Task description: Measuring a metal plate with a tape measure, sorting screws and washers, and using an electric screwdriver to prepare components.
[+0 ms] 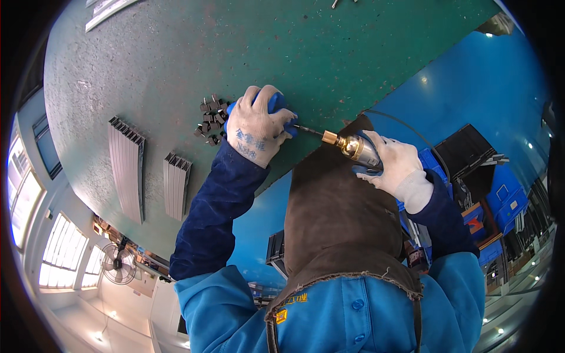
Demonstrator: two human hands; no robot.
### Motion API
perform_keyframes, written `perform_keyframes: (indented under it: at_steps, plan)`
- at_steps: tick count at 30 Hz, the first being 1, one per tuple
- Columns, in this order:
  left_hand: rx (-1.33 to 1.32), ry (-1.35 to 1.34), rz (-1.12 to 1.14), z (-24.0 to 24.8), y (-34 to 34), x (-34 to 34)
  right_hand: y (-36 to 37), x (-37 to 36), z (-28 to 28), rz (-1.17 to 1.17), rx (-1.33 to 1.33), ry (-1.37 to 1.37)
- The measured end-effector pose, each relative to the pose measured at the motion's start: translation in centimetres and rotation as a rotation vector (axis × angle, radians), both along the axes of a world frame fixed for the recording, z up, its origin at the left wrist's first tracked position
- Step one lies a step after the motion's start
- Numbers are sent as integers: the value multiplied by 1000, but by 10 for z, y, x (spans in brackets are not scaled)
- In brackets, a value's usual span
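Left hand clamps a small part on the green worktop; right hand grips a power screwdriver, best kept square and steady.

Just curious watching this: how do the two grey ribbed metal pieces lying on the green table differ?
The left ribbed piece is longer and wider than the right ribbed piece. The left one lies farther from the gloved left hand and the pile of small dark parts. Both are grey, ribbed, lie flat and roughly parallel on the green table.

Green table, white-and-blue gloves, brown apron
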State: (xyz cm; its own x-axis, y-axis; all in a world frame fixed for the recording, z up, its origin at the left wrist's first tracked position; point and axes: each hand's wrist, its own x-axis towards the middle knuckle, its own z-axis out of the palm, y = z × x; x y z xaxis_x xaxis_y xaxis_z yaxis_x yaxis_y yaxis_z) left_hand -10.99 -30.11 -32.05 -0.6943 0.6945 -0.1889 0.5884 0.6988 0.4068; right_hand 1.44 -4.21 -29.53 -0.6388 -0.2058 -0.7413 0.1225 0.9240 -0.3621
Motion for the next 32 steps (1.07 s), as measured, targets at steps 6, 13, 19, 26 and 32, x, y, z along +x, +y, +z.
perform_keyframes:
  at_steps: [6, 13, 19, 26, 32]
  plan:
    - [-24, -27, -16, 1, -2, -3, -7, 0, 0, -38, -19, 60]
    - [-74, -80, -29, 2, -2, -4, -13, -4, 1, -53, 9, 18]
    - [-69, -72, -55, 9, -4, -6, -18, -3, 8, -55, 17, 91]
    - [-169, 174, 70, 31, -22, -17, 26, -10, 24, -159, 82, 207]
    - [-209, 469, 302, 33, -34, -5, 78, -90, 13, -406, 276, 509]
